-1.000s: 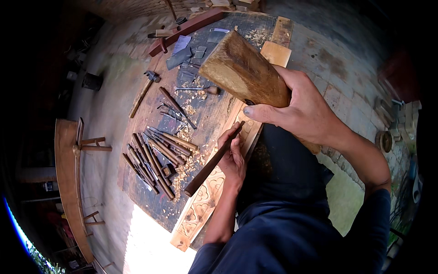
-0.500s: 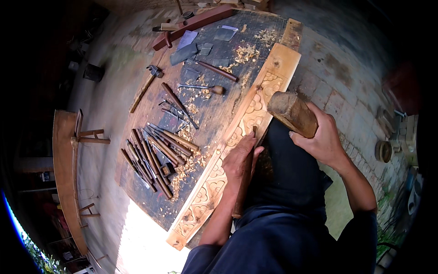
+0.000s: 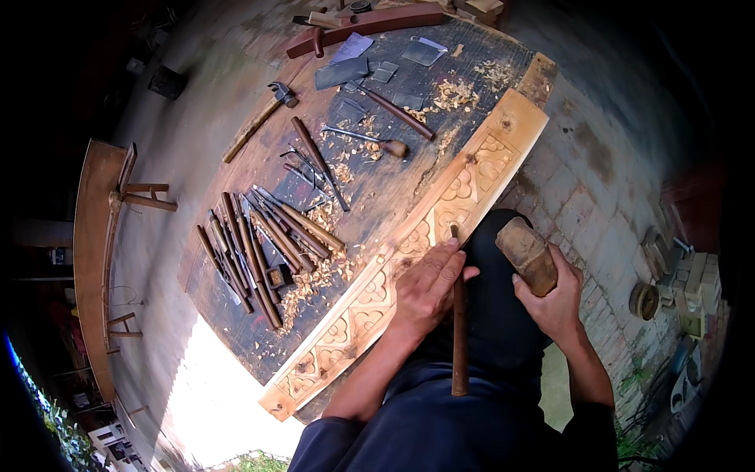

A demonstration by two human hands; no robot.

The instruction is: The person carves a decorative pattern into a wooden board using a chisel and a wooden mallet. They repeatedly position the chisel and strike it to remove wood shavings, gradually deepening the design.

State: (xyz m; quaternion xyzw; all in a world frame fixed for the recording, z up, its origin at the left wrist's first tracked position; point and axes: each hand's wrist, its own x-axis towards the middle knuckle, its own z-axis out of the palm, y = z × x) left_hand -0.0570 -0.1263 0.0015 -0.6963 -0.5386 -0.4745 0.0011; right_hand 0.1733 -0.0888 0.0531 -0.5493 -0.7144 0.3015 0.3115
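Observation:
A long pale wooden board (image 3: 366, 321) carved with flower shapes lies along the near right edge of the bench. My left hand (image 3: 425, 289) rests on its middle and holds a wood-handled chisel (image 3: 460, 346) between thumb and fingers. The chisel's tip meets the carving just beyond my fingertips, while its handle slants back toward my body. In my right hand (image 3: 554, 297) is a worn wooden mallet block (image 3: 525, 250), raised to the right of the board and apart from the chisel. My fingers wrap its near end, partly hidden by the block.
Several carving chisels (image 3: 259, 252) lie bunched on the dark workbench (image 3: 377, 193), among wood shavings (image 3: 303, 295). Farther back are a claw hammer (image 3: 259, 122), grey abrasive sheets (image 3: 342, 72) and a long reddish plane (image 3: 370, 30). A wooden bench (image 3: 93, 267) stands at left.
The mallet in my right hand has moved down and away from the board. The chisel's handle now points more straight toward me. My view has shifted slightly.

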